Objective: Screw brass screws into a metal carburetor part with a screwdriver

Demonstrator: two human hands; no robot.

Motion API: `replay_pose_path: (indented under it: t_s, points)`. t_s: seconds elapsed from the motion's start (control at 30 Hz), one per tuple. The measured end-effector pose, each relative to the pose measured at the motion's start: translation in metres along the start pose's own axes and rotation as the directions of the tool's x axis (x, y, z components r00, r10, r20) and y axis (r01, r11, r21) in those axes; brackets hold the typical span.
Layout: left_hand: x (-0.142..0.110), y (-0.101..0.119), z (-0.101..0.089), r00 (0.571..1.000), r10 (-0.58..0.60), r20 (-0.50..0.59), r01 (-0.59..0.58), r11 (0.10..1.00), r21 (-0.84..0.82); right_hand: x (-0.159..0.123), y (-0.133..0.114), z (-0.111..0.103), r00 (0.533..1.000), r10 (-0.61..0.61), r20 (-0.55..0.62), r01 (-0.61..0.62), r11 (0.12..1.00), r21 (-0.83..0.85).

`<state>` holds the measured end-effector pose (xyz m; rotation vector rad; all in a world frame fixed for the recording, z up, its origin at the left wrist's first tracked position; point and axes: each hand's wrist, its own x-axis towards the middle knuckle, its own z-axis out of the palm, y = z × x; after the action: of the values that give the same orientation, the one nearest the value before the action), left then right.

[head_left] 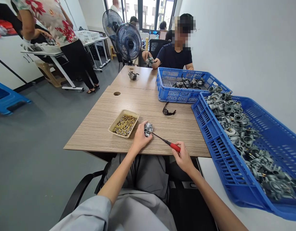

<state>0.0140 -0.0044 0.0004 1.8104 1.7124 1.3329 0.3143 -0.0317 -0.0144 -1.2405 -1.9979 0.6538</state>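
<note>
The left hand (139, 138) grips a small dull-silver metal carburetor (148, 129) with a round opening, just beside a tray of brass screws (124, 125). The right hand (183, 158) closes around a red-handled screwdriver (174, 147), its shaft reaching the carburetor.

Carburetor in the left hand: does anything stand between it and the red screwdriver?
Nothing visible does. The shaft of the red-handled screwdriver in the right hand runs straight to the carburetor gripped in the left hand, passing only above the tabletop.

Left hand (140, 138) gripping carburetor (148, 129), right hand (182, 158), screwdriver (173, 147)
</note>
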Motion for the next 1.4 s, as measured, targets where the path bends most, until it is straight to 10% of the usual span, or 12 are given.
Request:
replay_pose_path:
  t_s: [1.4]
  points:
    - [0.0005, 0.0023, -0.0008, 1.0, -0.001, 0.001, 0.001, 1.0, -0.002, -0.0012, 0.0027, 0.0013, 0.999, -0.03, 0.012, 0.03, 0.999, -0.011]
